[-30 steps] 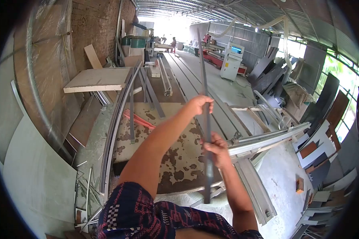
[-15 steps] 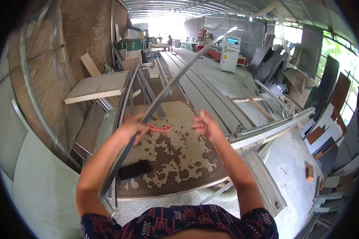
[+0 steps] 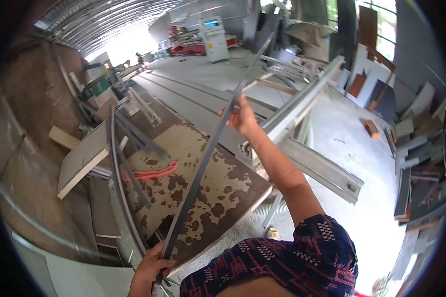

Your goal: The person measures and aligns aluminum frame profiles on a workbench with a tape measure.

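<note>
A long, thin grey strip (image 3: 203, 166) runs diagonally across the view, its far end raised toward the upper right. My left hand (image 3: 150, 263) is closed around the strip near its lower end, at the front edge of the worn board (image 3: 218, 212). Farther up, my right hand (image 3: 243, 119) is closed on the same strip, with the thumb on the near side. On the board's brown-and-cream peeling surface lies a coral-pink plastic piece (image 3: 158, 173). A black object (image 3: 162, 229) lies partly hidden behind the strip, close to my left hand.
Other grey strips (image 3: 139, 134) lie at the board's left side, beside a pale panel (image 3: 84, 156). A metal rail (image 3: 307, 99) extends to the right of my right arm. A white machine cabinet (image 3: 214, 42) stands farther back. Panel offcuts (image 3: 416, 143) are stacked along the right.
My right hand, apart from the strip before, now grips it. My left hand has moved down toward the strip's near end. The view has turned right and tilted.
</note>
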`<state>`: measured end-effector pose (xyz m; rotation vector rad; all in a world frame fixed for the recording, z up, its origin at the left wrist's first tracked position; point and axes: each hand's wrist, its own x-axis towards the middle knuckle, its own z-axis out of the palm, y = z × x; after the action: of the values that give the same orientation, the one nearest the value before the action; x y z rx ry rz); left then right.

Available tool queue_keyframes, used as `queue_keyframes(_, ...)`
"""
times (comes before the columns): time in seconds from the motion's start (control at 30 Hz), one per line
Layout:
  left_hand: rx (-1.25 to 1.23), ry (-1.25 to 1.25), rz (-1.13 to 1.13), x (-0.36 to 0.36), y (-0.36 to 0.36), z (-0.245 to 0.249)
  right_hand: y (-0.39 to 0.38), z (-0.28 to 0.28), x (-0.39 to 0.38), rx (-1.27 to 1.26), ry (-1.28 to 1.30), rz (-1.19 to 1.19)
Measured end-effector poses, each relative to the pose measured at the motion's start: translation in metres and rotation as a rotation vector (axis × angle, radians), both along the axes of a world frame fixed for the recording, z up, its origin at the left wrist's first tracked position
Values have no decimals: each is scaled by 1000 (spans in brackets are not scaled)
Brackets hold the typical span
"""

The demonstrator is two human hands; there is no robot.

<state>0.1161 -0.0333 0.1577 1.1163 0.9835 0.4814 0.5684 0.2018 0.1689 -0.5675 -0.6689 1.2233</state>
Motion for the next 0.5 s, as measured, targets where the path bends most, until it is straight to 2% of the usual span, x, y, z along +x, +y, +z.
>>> queue_keyframes(0.13,117,308,-49,-22,13,-16,-19,-34,6,-146,-78,-85)
queue_keyframes(0.23,231,351,-35,-48,19,-35,-48,-33,-11,-223,-148,-181)
queue_keyframes(0.33,624,476,-58,-72,29,-55,-67,-43,-18,-243,-152,-207)
queue_keyframes(0.43,1090,1052,-96,-44,10,-13,-78,-47,-31,-200,-238,-300)
queue_keyframes(0.5,1161,1060,16,-31,6,-17,-87,-47,-44,-206,-213,-348)
